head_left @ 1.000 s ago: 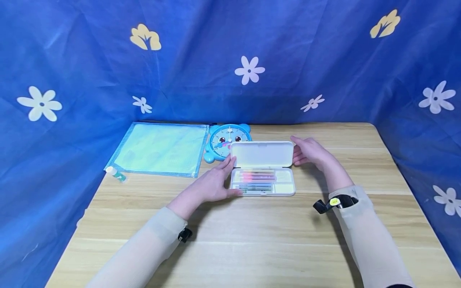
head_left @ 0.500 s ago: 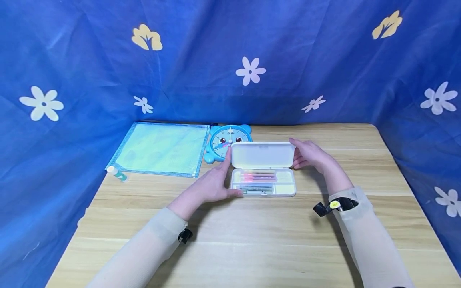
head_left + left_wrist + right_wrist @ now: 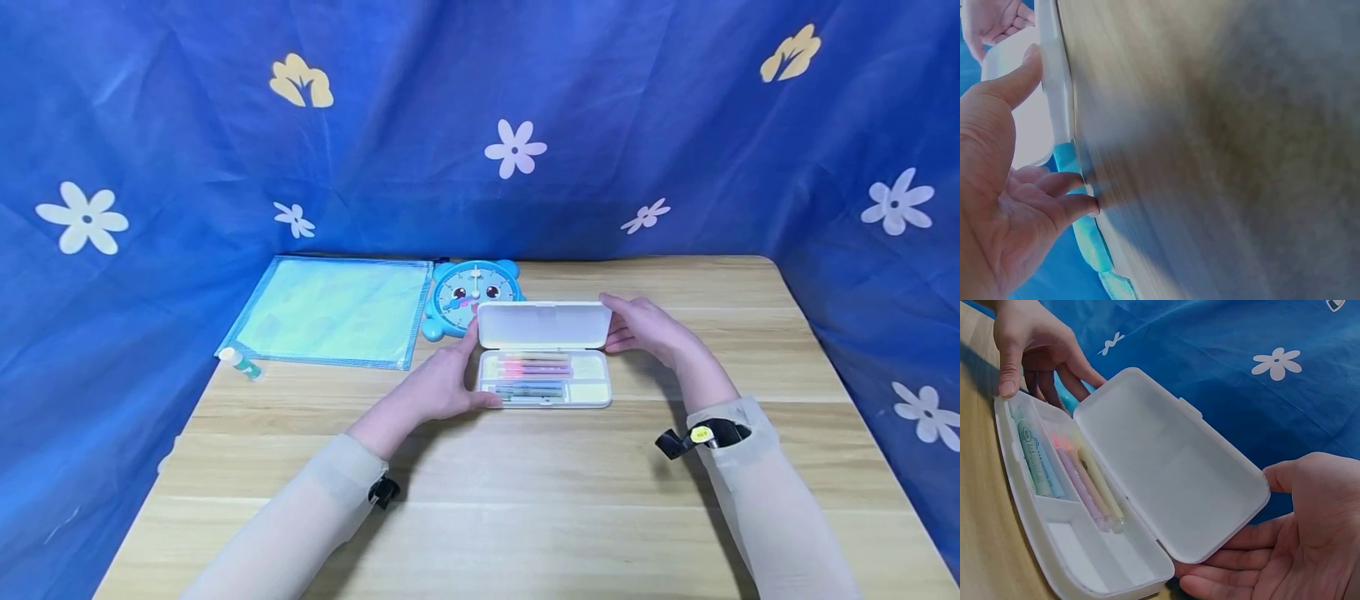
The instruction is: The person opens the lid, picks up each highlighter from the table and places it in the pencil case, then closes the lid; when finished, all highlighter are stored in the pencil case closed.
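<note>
A white pencil case (image 3: 588,393) lies on the table with its lid (image 3: 543,325) raised. Several pale markers (image 3: 1089,478) fill its two long compartments in the right wrist view, pink and yellow ones beside green and blue. The left hand (image 3: 446,385) grips the case's left end, thumb on the front edge and fingers round behind. At the lid's right end, the right hand (image 3: 647,325) holds the lid, its thumb at the upper corner and its fingers behind.
Behind the case stands a blue animal-faced toy clock (image 3: 457,312). A light blue mesh zip pouch (image 3: 337,312) lies at the back left, with a glue stick (image 3: 240,363) by its front corner. A blue flowered curtain (image 3: 420,167) borders the table (image 3: 525,517).
The lid's top edge has come down slightly in the head view, with the right hand lowering along with it. The left hand stays at the case's left end.
</note>
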Demonstrator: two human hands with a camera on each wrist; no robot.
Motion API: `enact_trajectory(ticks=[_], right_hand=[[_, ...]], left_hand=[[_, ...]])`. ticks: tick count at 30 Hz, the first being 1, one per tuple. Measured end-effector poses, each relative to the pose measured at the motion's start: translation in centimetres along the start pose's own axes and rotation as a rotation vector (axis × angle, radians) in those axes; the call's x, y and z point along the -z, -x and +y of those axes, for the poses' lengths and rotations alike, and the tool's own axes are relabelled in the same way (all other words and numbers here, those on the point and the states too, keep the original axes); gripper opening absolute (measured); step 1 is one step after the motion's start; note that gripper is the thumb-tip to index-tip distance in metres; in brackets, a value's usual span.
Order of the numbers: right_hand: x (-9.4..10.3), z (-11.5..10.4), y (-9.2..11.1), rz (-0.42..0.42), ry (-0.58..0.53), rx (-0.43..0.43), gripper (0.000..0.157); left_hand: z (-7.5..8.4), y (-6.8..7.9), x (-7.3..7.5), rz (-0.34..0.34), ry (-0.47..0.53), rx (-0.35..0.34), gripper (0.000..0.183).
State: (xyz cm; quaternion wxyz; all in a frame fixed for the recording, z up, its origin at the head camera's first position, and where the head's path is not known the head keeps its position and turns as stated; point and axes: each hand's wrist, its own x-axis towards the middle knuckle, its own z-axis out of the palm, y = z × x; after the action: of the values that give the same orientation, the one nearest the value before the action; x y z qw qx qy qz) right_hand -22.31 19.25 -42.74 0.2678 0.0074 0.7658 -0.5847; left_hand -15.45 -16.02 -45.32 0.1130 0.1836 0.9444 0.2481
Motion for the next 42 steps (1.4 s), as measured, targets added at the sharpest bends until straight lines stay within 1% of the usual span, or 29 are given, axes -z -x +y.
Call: enact_trajectory(ticks=[5,11,15,18,20,22,24,26,28,31,34,37,40,42], right_hand=[[0.0,0.7,0.3,-0.034,-0.024,0.058,0.069],[0.5,1.7,0.7,-0.111,-0.057,0.125,0.068],[0.8,2.3,0.9,-0.157,-0.051,0.148,0.067],[0.9,2.7,0.9,-0.172,-0.035,0.169,0.065],[1.0,2.9,1.0,-0.180,-0.031,0.184,0.064],[1.0,2.9,1.1,-0.183,-0.018,0.201,0.062],[1.0,3.0,1.3,-0.185,-0.012,0.217,0.062],[1.0,3.0,1.5,-0.185,-0.007,0.232,0.060],[1.0,3.2,1.6,-0.187,-0.002,0.248,0.058],[1.1,3.4,1.8,-0.193,-0.004,0.260,0.056],[1.1,3.4,2.0,-0.199,0.007,0.269,0.056],[1.2,3.4,2.2,-0.199,0.017,0.269,0.055],[1.2,3.3,2.4,-0.195,0.047,0.263,0.053],[1.3,3.3,2.6,-0.201,0.065,0.261,0.051]], left_hand=[[-0.1,0.1,-0.1,0.020,0.040,-0.010,0.136],[-0.3,0.1,-0.6,0.068,0.118,-0.040,0.124],[-0.5,0.2,-0.8,0.076,0.151,-0.043,0.120],[-0.6,0.2,-0.8,0.076,0.206,-0.043,0.117],[-0.5,0.3,-0.6,0.073,0.269,-0.038,0.106],[-0.3,0.3,-0.2,0.084,0.306,-0.027,0.095],[-0.1,0.2,0.2,0.104,0.345,-0.014,0.084],[0.1,0.0,0.4,0.137,0.360,0.002,0.076],[0.2,-0.3,0.6,0.171,0.374,0.016,0.073],[0.3,-0.4,0.8,0.189,0.399,0.051,0.071],[0.2,-0.4,1.1,0.164,0.402,0.081,0.074],[-0.1,-0.4,1.5,0.126,0.420,0.087,0.072],[-0.4,-0.4,1.9,0.081,0.436,0.069,0.066],[-0.6,-0.3,2.2,0.046,0.442,0.037,0.063]])
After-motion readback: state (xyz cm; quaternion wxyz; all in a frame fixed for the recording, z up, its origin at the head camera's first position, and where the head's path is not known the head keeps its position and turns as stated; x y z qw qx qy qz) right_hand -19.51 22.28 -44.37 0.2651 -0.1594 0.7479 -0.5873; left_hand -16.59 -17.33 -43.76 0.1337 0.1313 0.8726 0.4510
